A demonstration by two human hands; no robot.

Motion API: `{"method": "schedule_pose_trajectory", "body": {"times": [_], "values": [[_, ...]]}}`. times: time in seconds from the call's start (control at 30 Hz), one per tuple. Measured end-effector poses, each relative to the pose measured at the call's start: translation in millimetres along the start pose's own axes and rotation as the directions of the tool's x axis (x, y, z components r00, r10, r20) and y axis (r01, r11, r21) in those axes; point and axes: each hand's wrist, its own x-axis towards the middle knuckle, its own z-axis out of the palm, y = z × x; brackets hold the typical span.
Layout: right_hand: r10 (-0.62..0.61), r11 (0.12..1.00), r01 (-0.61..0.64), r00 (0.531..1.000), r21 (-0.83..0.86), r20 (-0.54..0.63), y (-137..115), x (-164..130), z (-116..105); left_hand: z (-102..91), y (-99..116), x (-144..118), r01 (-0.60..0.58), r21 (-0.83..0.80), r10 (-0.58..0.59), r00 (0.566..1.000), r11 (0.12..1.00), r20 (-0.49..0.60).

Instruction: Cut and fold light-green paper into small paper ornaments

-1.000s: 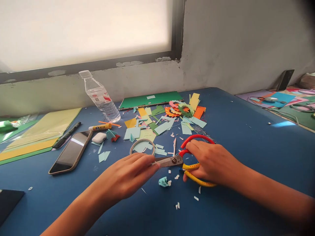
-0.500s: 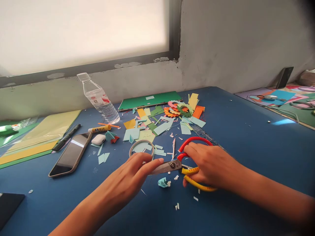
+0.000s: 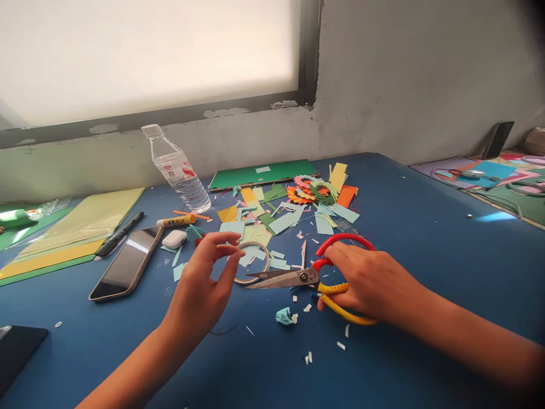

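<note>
My right hand (image 3: 370, 281) grips scissors (image 3: 293, 277) with one red and one yellow handle. Their blades point left and are slightly parted. Just left of the blade tips, my left hand (image 3: 206, 278) is raised with its fingers curved and apart, nothing visible between them. Behind the blades lies a roll of tape (image 3: 267, 260), partly covered by my left fingers. A crumpled light blue paper piece (image 3: 284, 316) and small white scraps (image 3: 308, 358) lie in front of the scissors.
Paper cutouts (image 3: 300, 195) and coloured scraps spread toward the back, before a green board (image 3: 264, 173). A water bottle (image 3: 181, 176), glue stick (image 3: 176, 220), earphone case (image 3: 174, 239), phone (image 3: 126, 264) and black marker (image 3: 121, 234) stand or lie at left. Paper sheets (image 3: 85, 221) are beyond them.
My left hand has drawn back left and lifted off the scissor blades, its fingers now raised. The blades have come slightly apart. My right hand keeps its grip on the scissors.
</note>
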Motion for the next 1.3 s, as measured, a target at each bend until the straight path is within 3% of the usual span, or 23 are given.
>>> {"method": "schedule_pose_trajectory", "body": {"times": [0.17,0.27,0.5,0.7,1.03,1.13,1.3], "values": [[-0.003,1.0,0.003,1.0,-0.003,0.0,-0.3,-0.2,-1.1,-5.3,0.1,3.1,-0.171,0.181,0.152,0.982,0.969,0.115],[-0.004,1.0,0.004,1.0,-0.012,0.0,0.1,-0.4,-0.6,-6.5,0.0,3.6,-0.255,0.215,0.235,0.965,0.943,0.115],[-0.007,1.0,0.006,1.0,-0.031,-0.021,0.0,-1.0,-0.8,-6.3,-3.4,6.3,-0.191,0.354,0.171,0.981,0.915,0.088],[0.008,0.999,-0.008,1.0,-0.045,0.001,1.0,-2.7,0.6,-5.0,-0.3,7.2,-0.159,0.322,0.141,0.987,0.933,0.08],[0.026,0.999,-0.025,0.999,-0.045,0.028,0.7,-3.1,1.2,-4.1,8.0,1.1,0.019,0.096,-0.02,1.0,0.995,0.013],[0.035,0.998,-0.034,0.999,-0.05,0.026,-0.1,-2.6,0.4,-2.5,12.2,2.3,0.155,-0.057,-0.149,0.984,0.986,0.099],[0.044,0.997,-0.041,0.998,-0.065,0.047,-0.6,-2.4,0.1,-4.8,16.0,4.8,0.393,-0.16,-0.349,0.904,0.905,0.247]]}}
